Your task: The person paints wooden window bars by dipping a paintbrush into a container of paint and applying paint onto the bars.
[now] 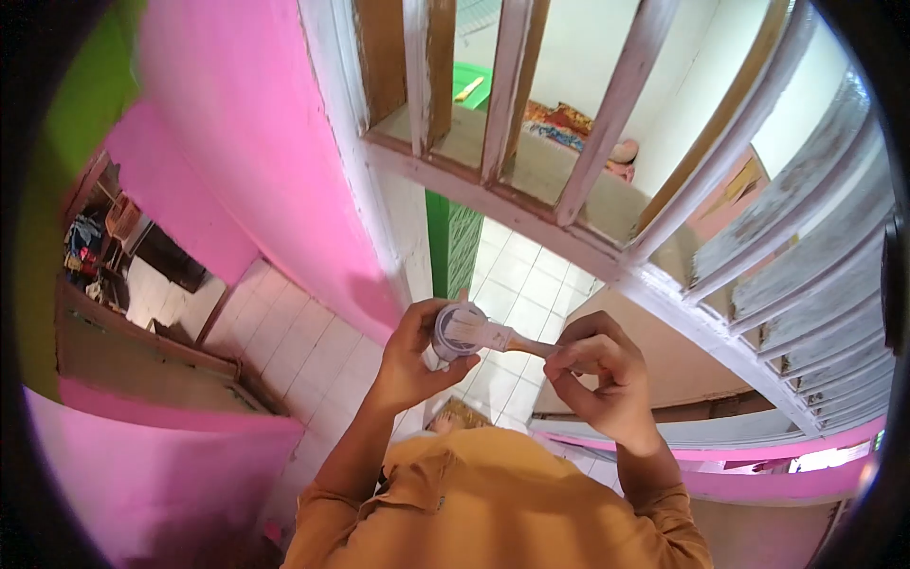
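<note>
My left hand is wrapped round a small round paint can, its open top facing me. My right hand pinches the end of a paintbrush handle. The pale, paint-coated bristles of the paintbrush lie over the mouth of the can. How much paint is inside is hidden by the bristles. Both hands are in front of my orange shirt.
Ahead and to the right runs a wooden slatted frame, partly coated in white paint. A pink wall stands at the left. Below is a white tiled floor, with a green patterned panel beside the frame.
</note>
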Available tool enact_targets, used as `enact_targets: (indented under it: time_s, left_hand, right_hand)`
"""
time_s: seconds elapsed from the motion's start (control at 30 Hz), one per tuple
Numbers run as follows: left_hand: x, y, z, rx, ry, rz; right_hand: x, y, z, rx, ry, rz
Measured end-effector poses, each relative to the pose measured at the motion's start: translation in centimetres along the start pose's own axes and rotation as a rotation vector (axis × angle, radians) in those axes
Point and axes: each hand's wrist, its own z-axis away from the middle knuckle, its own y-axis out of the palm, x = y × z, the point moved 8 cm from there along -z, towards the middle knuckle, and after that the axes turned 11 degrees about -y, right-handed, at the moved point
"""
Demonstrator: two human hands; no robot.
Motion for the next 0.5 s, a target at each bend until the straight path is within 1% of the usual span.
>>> enact_targets:
  time_s: [0.07, 0.2, 0.33, 0.4, 0.43, 0.47, 0.5]
  left_hand:
    - [-1.0, 0.0, -0.5, 0.006, -0.033, 0.016]
    - [-3.9, -0.4, -1.8, 0.005, 0.029, 0.034]
    - [-7.2, -0.2, -3.0, 0.003, 0.101, 0.007]
    - [-7.8, -0.2, -3.7, -0.009, 0.118, 0.007]
    - [-8.1, -0.2, -4.0, -0.007, 0.139, 0.009]
    - [-7.9, -0.3, -4.1, -0.004, 0.111, 0.015]
    - [-7.6, -0.2, -4.2, 0.001, 0.081, 0.021]
  right_hand:
    - [0.9, -0.3, -0.4, -0.076, -0.021, -0.019]
    - [3.5, -1.1, -1.7, -0.103, -0.165, 0.059]
    - [6.3, -2.1, -3.0, -0.159, -0.256, 0.100]
    - [8.1, -3.1, -3.9, -0.259, -0.294, 0.175]
    - [8.9, -3.5, -4.2, -0.263, -0.365, 0.280]
    - [9.4, -3.7, -4.8, -0.268, -0.375, 0.290]
    - [10.4, -3.8, -5.1, -0.287, -0.416, 0.394]
